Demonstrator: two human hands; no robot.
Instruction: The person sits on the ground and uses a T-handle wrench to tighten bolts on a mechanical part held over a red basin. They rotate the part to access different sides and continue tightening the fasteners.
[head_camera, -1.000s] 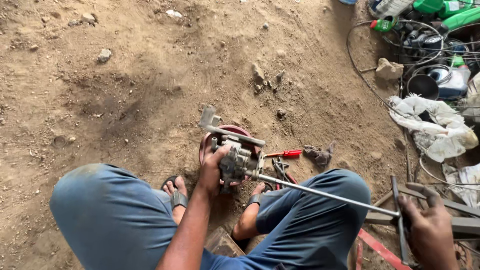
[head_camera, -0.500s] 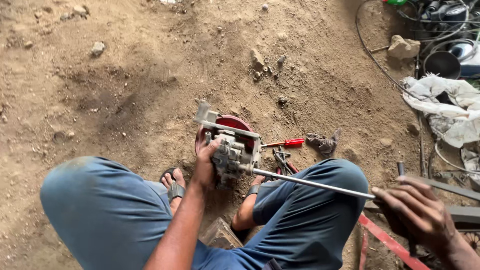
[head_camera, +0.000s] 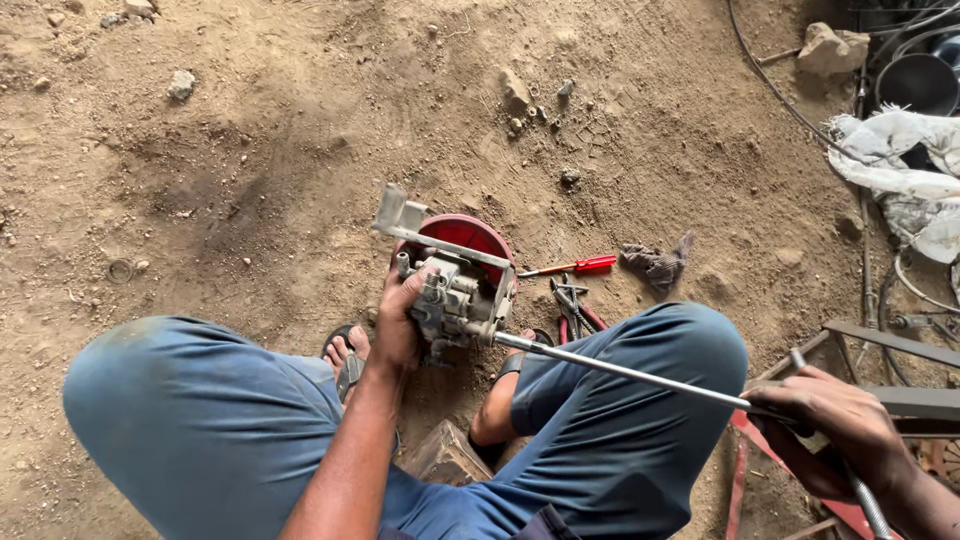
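A grey metal engine part (head_camera: 458, 298) with a bracket on top rests on a red round cover (head_camera: 468, 235) on the dirt, between my knees. My left hand (head_camera: 400, 318) grips its left side. A long steel bar (head_camera: 630, 373) runs from the part's right side across my right knee. My right hand (head_camera: 828, 423) is closed around the bar's far end, which has a ribbed handle.
A red-handled screwdriver (head_camera: 575, 266) and pliers (head_camera: 572, 305) lie just right of the part, with a dark rag (head_camera: 655, 264) beyond. White cloth (head_camera: 900, 170), cables and a dark bowl sit at the upper right. A metal frame (head_camera: 890, 345) stands right.
The view has shifted slightly. My right hand has closed more firmly on the bar's end. My left hand stays on the engine part.
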